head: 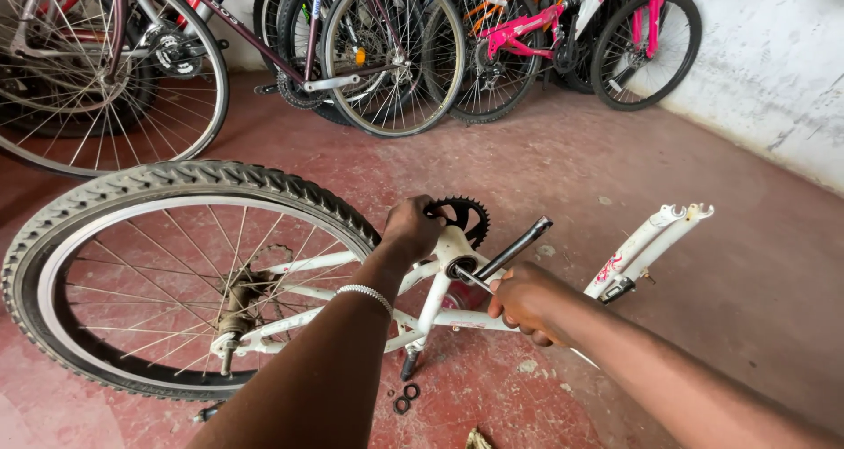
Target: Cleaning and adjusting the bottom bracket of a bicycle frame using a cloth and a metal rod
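A white bicycle frame (440, 304) lies on its side on the red floor, rear wheel (167, 273) still fitted at the left. My left hand (409, 231) grips the frame at the bottom bracket, right beside the black chainring (464, 218). My right hand (525, 302) is closed around a metal tool (473, 279) whose tip meets the bracket, just under the black crank arm (517, 246). A beaded bracelet circles my left wrist. The white fork (655, 238) sticks out to the right.
Two small black rings (406, 398) lie on the floor below the frame. Several bicycles (387, 53), one pink and white (571, 27), lean against the back wall. A white wall (774, 62) runs along the right.
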